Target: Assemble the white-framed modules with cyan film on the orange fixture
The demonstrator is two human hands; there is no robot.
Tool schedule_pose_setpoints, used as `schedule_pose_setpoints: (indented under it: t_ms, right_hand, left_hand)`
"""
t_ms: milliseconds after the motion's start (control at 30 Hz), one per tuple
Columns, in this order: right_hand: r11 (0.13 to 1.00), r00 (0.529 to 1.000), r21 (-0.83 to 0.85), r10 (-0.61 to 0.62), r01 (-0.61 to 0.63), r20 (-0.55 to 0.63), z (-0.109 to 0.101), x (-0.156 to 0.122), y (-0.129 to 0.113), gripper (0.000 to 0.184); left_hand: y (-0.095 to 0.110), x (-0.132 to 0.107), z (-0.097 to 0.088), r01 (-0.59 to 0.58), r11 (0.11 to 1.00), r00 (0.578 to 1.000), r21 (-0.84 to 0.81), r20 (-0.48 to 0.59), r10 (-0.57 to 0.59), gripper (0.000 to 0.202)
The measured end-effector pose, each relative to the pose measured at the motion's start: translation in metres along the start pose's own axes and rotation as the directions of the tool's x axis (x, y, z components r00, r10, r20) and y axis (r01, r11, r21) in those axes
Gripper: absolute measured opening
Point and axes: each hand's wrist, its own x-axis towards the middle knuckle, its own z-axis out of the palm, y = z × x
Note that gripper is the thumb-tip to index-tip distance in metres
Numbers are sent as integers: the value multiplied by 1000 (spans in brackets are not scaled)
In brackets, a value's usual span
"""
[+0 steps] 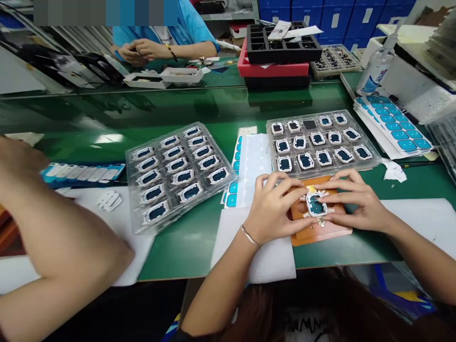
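- The white case (316,205) sits over the orange plate (301,237) on the desk (185,259), pinched from its two sides: the left hand (274,204) has thumb and fingers at one edge, the right hand (356,202) at the other.
- Uneven pressure from the two hands could skew the case or bend its thin rim.
- Fingertips straying onto the dark middle could smudge or scratch it.
- The right-hand tray (372,160) lies just behind the fingers; a knuckle catching its edge could jolt the cases in it.
- The left forearm crosses a white sheet (228,249); dragging it could rumple it.
- A co-worker's elbow (117,254) is near the left-hand tray (137,225); a bump might shift it.
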Motion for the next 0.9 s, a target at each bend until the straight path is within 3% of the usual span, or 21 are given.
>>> schedule_pose_setpoints:
  t_ms: [267,400,500,600,700,800,900]
  right_hand:
    - [999,999,11,-33,33,0,5,-3,5,24]
    - [1000,1000,-1,8,-8,-23,7,-5,5,31]
    - [995,992,61,86,-81,-92,12,-7,3,43]
    - [966,984,247,118,-83,-133,18,-8,2,54]
    - [936,988,350,91,-42,-125,22,-8,2,60]
    - [926,988,375,86,-31,-131,23,-8,3,62]
    - [941,985,339,72,-15,-154,22,-9,3,59]
  left_hand:
    - [0,0,2,57,997,992,-54,120,-50,39]
    - [1,0,11,91,972,996,-216,-4,-94,44]
    - [3,0,19,37,956,997,-292,-50,-54,61]
    - [5,-1,23,-22,969,999,-246,-36,13,73]
    - [6,-2,23,-62,986,989,-152,-142,40,69]
    - [6,0,20,-130,992,947,-4,-298,123,58]
    - [8,1,16,-205,970,899,129,-367,239,43]
